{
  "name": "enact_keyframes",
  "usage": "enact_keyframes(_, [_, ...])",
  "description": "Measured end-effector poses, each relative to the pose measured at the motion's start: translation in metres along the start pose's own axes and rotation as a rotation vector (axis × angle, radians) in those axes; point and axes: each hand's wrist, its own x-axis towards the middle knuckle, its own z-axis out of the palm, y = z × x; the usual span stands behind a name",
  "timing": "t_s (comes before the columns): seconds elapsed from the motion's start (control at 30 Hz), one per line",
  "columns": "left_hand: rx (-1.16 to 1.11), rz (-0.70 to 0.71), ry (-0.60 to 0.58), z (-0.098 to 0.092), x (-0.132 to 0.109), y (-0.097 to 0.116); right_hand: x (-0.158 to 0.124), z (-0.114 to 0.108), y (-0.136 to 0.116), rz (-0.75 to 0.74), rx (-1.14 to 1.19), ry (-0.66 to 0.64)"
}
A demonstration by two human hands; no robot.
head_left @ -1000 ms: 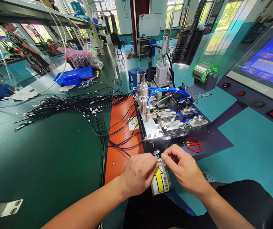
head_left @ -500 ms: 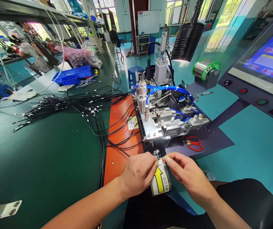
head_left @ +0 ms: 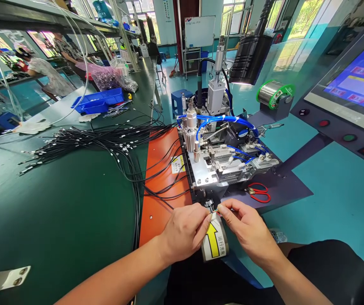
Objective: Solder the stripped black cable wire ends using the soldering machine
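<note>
Above the rounded end of a machine feeder with a yellow arrow label (head_left: 214, 243), my two hands meet at their fingertips. My left hand (head_left: 186, 231) is closed in a pinch around the end of a cable, which its fingers mostly cover. Thin coloured wires (head_left: 216, 211) stretch from there to my right hand (head_left: 243, 224), whose thumb and forefinger pinch them. Just beyond the fingertips is a small metal fixture (head_left: 209, 204) on the front of the bench machine (head_left: 229, 163). Black cables (head_left: 165, 197) run over the orange plate (head_left: 156, 228) towards my left hand.
A large bundle of black cables (head_left: 83, 142) lies on the green table (head_left: 73, 220). Red-handled cutters (head_left: 259, 192) rest right of the machine. Behind are a solder wire spool (head_left: 272, 94), a lamp (head_left: 250, 59) and a blue tray (head_left: 97, 101). A control screen (head_left: 356, 84) stands right. People are at far left.
Both hands stay almost in place, still pinching at the same spot. My right fingers have shifted slightly on the wires. The view has moved a little.
</note>
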Motion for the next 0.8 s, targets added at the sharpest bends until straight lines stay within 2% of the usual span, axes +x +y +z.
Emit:
enact_keyframes(0.23, [0.018,-0.024,-0.005,0.000,-0.001,0.001,0.002,0.000,0.000,-0.037,-0.083,0.012])
enact_keyframes(0.5, [0.065,-0.070,-0.013,-0.006,-0.001,0.001,0.010,0.003,0.010,-0.003,-0.011,0.022])
enact_keyframes(0.63, [-0.012,-0.084,-0.023,-0.012,-0.002,-0.004,0.017,0.005,0.017,-0.001,-0.017,0.071])
enact_keyframes(0.8, [-0.005,-0.072,0.014,-0.008,-0.004,-0.013,0.025,0.007,0.023,0.002,-0.060,0.113])
